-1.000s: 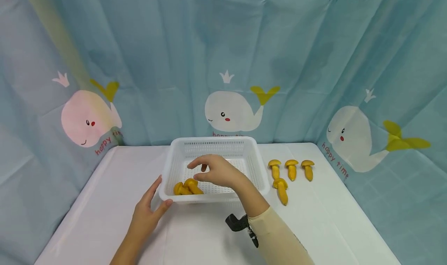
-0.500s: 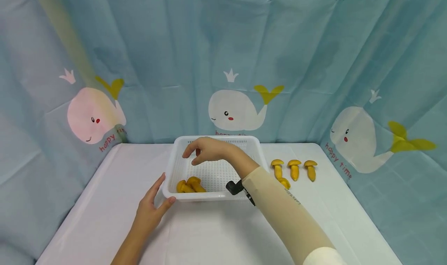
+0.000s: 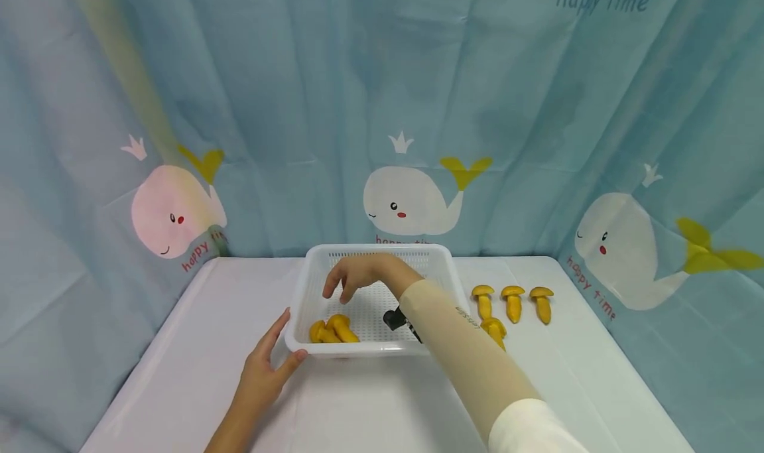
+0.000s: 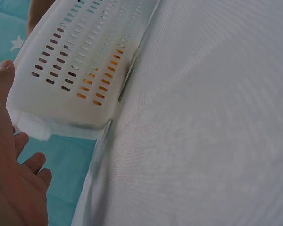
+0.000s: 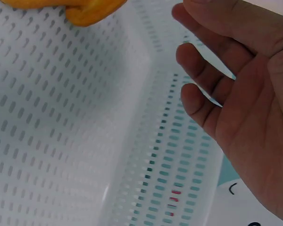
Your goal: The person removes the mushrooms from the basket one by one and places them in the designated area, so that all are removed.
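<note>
Near the back edge of the surface (image 3: 352, 410) sits a basket (image 3: 373, 349), room before it. The left hand (image 3: 262, 377), fingers spread, touches its near-left corner; the right hand (image 3: 359, 272) hovers above, fingers loosely bent, holding nothing. Two mushrooms (image 3: 343, 329) lie inside that corner, below the right fingers; four mushrooms (image 3: 513, 305) lie outside, rightward.

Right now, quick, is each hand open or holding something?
Left hand: open, at the white basket.
Right hand: open, holding nothing, over the basket.
</note>
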`<state>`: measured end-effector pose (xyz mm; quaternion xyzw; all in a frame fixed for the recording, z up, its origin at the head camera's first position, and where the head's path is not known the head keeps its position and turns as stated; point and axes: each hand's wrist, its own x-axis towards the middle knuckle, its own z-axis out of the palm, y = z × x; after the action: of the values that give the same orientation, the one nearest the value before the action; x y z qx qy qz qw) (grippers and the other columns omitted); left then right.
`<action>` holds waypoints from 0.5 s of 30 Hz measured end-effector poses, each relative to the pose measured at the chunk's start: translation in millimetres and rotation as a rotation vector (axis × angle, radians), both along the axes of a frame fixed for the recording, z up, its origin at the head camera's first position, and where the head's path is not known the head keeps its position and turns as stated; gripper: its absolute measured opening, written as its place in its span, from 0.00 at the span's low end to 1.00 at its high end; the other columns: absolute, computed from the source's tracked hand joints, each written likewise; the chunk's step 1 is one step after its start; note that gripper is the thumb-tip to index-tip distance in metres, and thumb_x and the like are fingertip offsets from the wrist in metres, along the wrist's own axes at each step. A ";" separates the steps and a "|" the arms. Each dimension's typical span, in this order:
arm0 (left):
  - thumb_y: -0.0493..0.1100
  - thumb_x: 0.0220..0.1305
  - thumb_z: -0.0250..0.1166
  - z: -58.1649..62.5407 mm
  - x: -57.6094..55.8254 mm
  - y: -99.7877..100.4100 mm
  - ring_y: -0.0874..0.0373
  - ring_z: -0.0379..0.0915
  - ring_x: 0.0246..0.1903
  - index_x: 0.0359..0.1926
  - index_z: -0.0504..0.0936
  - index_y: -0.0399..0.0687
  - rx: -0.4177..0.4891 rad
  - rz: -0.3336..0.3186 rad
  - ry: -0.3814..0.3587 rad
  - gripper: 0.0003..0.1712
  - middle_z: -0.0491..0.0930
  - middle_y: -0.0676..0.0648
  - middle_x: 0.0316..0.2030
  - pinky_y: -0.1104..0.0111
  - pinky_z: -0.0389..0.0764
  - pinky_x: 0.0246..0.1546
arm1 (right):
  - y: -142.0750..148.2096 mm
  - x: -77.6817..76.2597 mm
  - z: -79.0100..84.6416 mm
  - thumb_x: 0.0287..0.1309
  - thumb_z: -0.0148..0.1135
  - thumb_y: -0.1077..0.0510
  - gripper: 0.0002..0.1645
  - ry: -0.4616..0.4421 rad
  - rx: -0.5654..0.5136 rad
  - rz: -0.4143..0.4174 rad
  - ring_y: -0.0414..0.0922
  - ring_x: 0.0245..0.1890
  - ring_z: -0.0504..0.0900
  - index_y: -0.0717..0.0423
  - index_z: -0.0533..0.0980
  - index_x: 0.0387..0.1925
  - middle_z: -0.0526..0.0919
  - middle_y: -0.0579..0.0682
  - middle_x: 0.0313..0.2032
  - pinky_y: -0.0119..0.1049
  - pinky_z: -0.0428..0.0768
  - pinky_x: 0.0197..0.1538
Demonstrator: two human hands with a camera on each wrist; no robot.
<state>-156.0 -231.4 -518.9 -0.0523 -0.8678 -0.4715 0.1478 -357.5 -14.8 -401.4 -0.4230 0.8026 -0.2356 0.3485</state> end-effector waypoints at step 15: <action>0.51 0.63 0.74 0.0 1.4 1.3 0.37 0.58 0.75 0.79 0.60 0.66 0.001 0.004 -0.006 0.48 0.62 0.49 0.77 0.31 0.64 0.67 | -8.7 -5.9 -35.1 0.61 0.67 0.64 0.23 -0.157 0.115 0.056 0.48 0.66 0.75 0.49 0.83 0.58 0.86 0.39 0.56 0.53 0.76 0.67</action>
<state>-154.6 -230.0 -518.9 -0.0491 -0.8681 -0.4718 0.1464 -363.5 -23.5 -436.6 -0.4050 0.7726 -0.2119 0.4406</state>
